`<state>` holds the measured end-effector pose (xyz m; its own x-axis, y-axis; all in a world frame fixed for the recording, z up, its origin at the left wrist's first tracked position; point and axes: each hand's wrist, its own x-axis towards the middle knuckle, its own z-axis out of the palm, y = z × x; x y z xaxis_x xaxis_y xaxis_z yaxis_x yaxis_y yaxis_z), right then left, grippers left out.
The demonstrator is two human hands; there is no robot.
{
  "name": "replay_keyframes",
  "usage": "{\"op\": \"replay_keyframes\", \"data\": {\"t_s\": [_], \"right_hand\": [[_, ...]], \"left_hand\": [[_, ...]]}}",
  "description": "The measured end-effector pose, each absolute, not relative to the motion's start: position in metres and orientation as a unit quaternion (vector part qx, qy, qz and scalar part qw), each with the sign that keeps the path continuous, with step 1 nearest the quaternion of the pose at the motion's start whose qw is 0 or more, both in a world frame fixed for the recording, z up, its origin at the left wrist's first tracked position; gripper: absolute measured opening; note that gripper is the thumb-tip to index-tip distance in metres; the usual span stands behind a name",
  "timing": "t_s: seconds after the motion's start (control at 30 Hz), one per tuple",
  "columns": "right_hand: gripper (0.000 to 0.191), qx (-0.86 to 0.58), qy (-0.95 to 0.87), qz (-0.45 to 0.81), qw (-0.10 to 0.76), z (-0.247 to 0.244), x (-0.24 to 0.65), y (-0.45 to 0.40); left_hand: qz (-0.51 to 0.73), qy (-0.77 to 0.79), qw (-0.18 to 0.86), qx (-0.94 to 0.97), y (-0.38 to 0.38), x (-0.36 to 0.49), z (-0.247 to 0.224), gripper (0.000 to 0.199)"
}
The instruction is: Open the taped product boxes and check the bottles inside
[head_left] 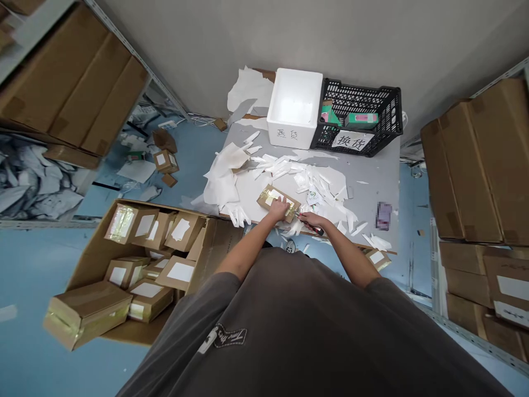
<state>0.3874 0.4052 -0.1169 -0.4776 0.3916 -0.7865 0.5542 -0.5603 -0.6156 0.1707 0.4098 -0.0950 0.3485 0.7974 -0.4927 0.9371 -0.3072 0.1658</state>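
A small cardboard box [265, 197] with shiny tape and a white label lies tilted on the table near its front edge. My left hand [279, 209] rests on top of it and grips it, fingers closed over the label. My right hand [311, 219] is wrapped round a utility knife [318, 230] with a red and black handle. The knife's front end is at the box's right end; whether the blade is in the tape is too small to tell. Torn white paper strips [285, 165] surround the box on the table.
Behind stand a white foam bin [295, 138] and a black crate [380, 138] holding green boxes. A large carton [93, 245] full of taped boxes sits at my left. Shelves with big cartons [475, 165] flank both sides. A blurred purple item [383, 215] lies at the table's right.
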Motion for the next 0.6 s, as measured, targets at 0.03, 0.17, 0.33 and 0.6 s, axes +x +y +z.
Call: {"op": "replay_keyframes", "data": {"t_s": [0.03,0.17,0.33,0.6], "right_hand": [[0.036,0.512,0.469,-0.718,0.052,-0.118,0.387,0.404],[0.035,0.512,0.475,-0.714,0.044,-0.121,0.388,0.400],[0.037,0.517,0.493,-0.699,0.029,-0.119,0.386,0.399],[0.044,0.522,0.496,-0.694,0.032,-0.109,0.386,0.389]], "left_hand": [[-0.166,0.547,0.215,0.792,0.409,0.170,-0.095,0.082],[-0.161,0.540,0.201,0.802,0.406,0.168,-0.095,0.076],[-0.156,0.543,0.209,0.798,0.404,0.167,-0.094,0.073],[-0.130,0.541,0.215,0.803,0.402,0.163,-0.094,0.070]]}}
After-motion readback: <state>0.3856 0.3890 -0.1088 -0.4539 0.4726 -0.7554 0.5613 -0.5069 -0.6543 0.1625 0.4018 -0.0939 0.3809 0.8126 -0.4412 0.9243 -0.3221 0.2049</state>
